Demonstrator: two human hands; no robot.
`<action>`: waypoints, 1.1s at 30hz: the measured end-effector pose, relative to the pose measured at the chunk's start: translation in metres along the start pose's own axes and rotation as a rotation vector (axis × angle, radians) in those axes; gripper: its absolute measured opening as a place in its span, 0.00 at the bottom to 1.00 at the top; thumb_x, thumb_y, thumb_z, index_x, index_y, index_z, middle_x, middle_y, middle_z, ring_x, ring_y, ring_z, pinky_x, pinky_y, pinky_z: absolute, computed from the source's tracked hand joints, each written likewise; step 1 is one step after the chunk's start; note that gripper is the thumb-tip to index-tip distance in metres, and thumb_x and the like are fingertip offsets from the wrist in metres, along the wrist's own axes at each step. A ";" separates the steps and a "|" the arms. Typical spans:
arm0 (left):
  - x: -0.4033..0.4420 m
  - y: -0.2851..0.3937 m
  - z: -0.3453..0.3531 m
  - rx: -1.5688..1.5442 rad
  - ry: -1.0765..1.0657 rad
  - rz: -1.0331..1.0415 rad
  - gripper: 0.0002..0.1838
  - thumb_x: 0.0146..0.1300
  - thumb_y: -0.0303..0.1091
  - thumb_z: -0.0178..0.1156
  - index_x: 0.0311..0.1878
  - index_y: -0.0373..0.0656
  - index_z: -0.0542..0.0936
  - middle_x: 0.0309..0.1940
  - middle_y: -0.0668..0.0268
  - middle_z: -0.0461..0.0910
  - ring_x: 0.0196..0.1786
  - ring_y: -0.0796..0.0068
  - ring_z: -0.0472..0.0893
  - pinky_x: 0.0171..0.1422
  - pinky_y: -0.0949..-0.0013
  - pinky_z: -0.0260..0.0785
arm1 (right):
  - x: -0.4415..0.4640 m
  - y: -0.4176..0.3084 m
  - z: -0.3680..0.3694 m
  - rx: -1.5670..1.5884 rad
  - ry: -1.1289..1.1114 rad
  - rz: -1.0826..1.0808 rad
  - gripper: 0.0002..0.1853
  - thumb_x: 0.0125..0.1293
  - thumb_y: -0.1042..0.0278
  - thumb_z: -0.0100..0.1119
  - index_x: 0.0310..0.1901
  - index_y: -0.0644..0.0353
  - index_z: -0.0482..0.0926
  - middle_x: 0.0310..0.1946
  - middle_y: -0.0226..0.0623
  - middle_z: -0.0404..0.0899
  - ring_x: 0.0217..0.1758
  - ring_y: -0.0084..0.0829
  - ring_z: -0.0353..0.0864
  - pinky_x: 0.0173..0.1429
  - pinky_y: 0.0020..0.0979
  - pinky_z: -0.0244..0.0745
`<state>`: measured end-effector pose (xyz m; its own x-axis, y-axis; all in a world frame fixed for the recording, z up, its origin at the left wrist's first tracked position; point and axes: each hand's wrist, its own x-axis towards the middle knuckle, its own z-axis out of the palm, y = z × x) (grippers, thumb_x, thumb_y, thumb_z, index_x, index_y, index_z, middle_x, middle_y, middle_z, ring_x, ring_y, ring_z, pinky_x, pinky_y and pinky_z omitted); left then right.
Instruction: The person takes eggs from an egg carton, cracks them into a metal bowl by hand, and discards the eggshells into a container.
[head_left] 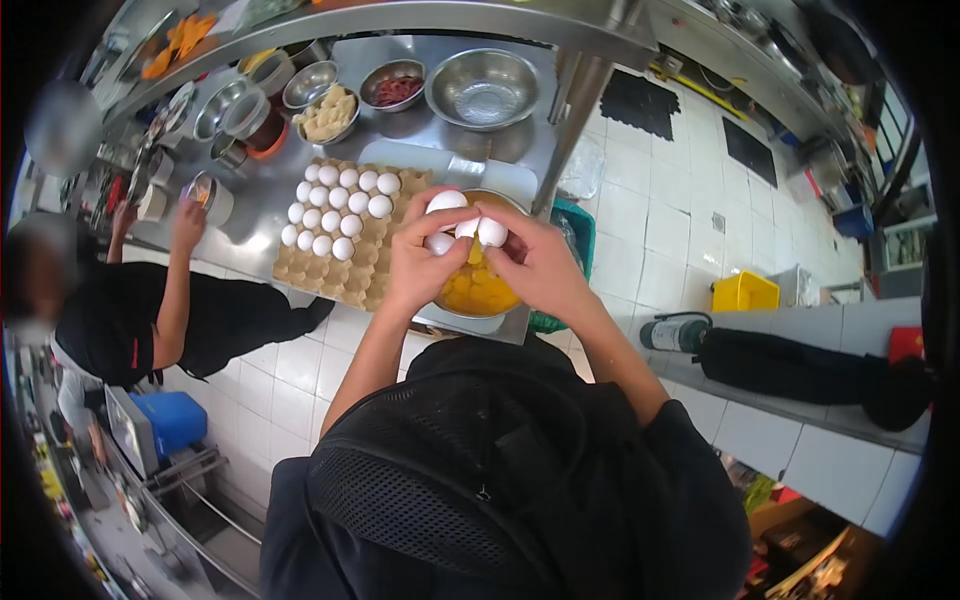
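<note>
Both hands are over a metal bowl (505, 203) with several yolks and egg liquid (480, 290) in it. A cracked egg (491, 232) is being held apart between my fingertips, and yellow egg runs down from it. My left hand (415, 255) is closed around one side of the shell, with two more white eggs (446, 202) against its palm and fingers. My right hand (540, 255) grips the other side of the shell. Left of the bowl lies a cardboard egg tray (385, 235), partly filled with white eggs (340, 198).
Behind the tray stand a wide steel bowl (482, 90), a bowl of red strips (392, 86) and a bowl of pale pieces (328, 113). A co-worker (170, 310) works at the left of the steel counter. A shelf post (578, 120) rises at right, near a green crate (572, 235).
</note>
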<state>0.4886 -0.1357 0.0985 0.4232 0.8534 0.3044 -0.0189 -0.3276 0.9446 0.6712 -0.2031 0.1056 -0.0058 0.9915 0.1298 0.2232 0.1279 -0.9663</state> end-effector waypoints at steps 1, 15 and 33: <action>0.003 0.005 0.003 0.065 -0.011 0.018 0.20 0.56 0.17 0.65 0.52 0.42 0.88 0.64 0.58 0.73 0.66 0.64 0.76 0.69 0.65 0.70 | 0.001 0.003 0.003 0.103 0.031 -0.004 0.25 0.67 0.75 0.63 0.66 0.60 0.75 0.45 0.37 0.85 0.36 0.21 0.81 0.40 0.25 0.78; 0.005 -0.014 0.014 -0.337 -0.108 -0.324 0.27 0.63 0.15 0.62 0.67 0.40 0.77 0.64 0.63 0.74 0.56 0.73 0.83 0.53 0.72 0.78 | -0.044 0.058 -0.085 1.022 0.223 0.380 0.23 0.74 0.62 0.60 0.68 0.55 0.70 0.42 0.41 0.85 0.36 0.34 0.86 0.42 0.34 0.82; 0.012 -0.015 -0.005 -0.756 0.154 -0.548 0.25 0.71 0.26 0.60 0.70 0.33 0.72 0.64 0.58 0.76 0.56 0.66 0.83 0.58 0.70 0.78 | -0.017 0.030 -0.012 0.917 0.292 0.408 0.25 0.75 0.73 0.56 0.72 0.57 0.67 0.55 0.39 0.77 0.45 0.30 0.84 0.48 0.31 0.80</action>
<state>0.4896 -0.1187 0.0880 0.4238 0.8725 -0.2431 -0.4581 0.4380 0.7735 0.6893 -0.2167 0.0772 0.1663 0.9350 -0.3133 -0.6709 -0.1256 -0.7309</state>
